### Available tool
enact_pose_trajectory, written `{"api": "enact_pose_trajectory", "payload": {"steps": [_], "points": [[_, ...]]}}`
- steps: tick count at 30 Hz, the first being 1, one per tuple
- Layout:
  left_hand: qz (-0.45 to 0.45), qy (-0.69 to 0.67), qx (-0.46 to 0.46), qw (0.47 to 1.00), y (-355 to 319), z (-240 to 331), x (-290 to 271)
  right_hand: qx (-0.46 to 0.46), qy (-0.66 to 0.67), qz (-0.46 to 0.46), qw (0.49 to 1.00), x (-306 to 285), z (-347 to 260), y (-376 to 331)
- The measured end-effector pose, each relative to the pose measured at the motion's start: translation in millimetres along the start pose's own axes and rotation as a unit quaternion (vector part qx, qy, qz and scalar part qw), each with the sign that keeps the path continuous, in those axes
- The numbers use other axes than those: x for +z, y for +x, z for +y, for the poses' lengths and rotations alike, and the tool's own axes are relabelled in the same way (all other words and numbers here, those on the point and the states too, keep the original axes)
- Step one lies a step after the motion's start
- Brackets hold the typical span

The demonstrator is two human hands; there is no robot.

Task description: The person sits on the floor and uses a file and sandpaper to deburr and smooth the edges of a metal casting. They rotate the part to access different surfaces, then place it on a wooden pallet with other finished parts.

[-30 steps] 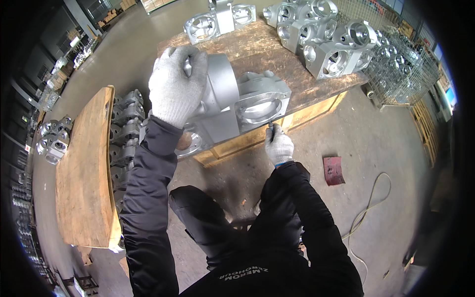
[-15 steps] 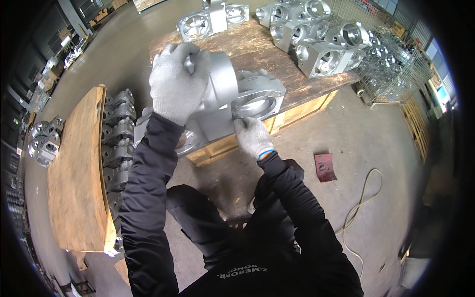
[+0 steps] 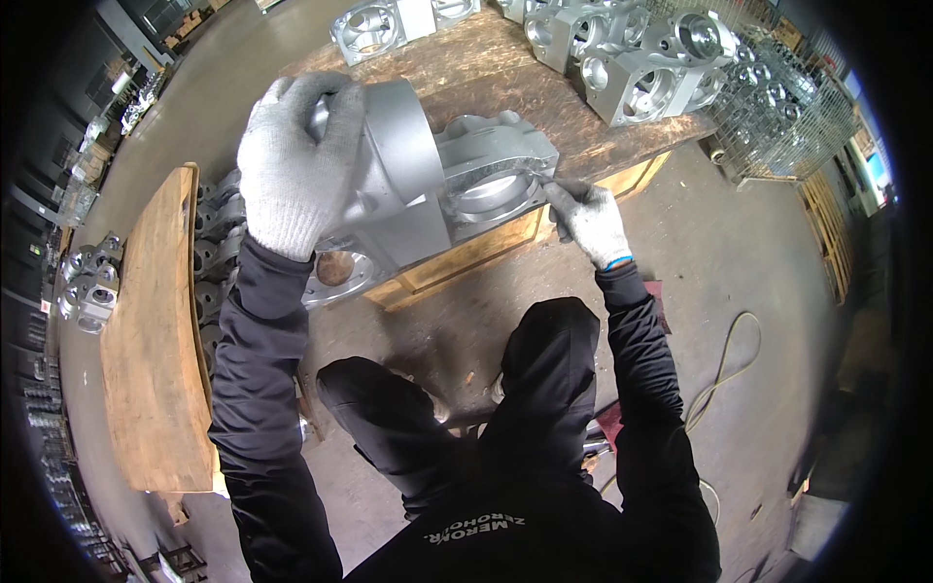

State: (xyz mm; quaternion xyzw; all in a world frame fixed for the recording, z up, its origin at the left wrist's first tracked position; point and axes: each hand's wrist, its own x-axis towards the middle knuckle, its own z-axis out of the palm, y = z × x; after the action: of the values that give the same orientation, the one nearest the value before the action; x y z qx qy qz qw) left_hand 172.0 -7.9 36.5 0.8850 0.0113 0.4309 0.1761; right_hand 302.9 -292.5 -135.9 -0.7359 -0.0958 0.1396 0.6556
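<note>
The left hand (image 3: 296, 160) is curled over the upper left of the casting (image 3: 400, 146), gripping it beside the wide cylinder, thumb bent toward the palm. The right hand (image 3: 591, 219) has its fingers drawn together at the rim of the casting's right-hand ring; whether they pinch anything small there, I cannot tell. Both hands wear pale knit gloves. The casting lies along the near edge of the bench (image 3: 476, 85), toward its left corner, covering part of that edge. More castings (image 3: 641, 87) crowd the bench's right end, and another casting (image 3: 369, 31) stands at the far edge. Past the right corner is a wire cage (image 3: 792, 131) of metal parts. Left of the bench stands a wooden panel (image 3: 151, 340); a hose (image 3: 721, 379) loops on the floor.
</note>
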Motion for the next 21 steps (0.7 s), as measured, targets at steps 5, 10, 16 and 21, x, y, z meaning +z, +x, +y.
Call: {"api": "enact_pose_trajectory", "payload": {"steps": [5,10,16,21], "points": [[0.023,-0.007,0.012,1.0,-0.6,-1.8,4.1,-0.113,-0.143,0.161,0.97,35.6,71.7,-0.6],[0.033,0.009,-0.005,0.999,0.0,0.3,7.6,-0.003,-0.159,0.164,0.974,106.4,112.1,-20.4],[0.069,0.085,0.061,0.992,-3.9,7.9,-1.1,-0.084,-0.163,0.147,0.972,92.2,93.7,-34.5],[0.046,0.053,-0.022,0.997,-16.4,12.1,3.3,-0.16,-0.031,0.274,0.948,36.8,64.8,21.8]]}}
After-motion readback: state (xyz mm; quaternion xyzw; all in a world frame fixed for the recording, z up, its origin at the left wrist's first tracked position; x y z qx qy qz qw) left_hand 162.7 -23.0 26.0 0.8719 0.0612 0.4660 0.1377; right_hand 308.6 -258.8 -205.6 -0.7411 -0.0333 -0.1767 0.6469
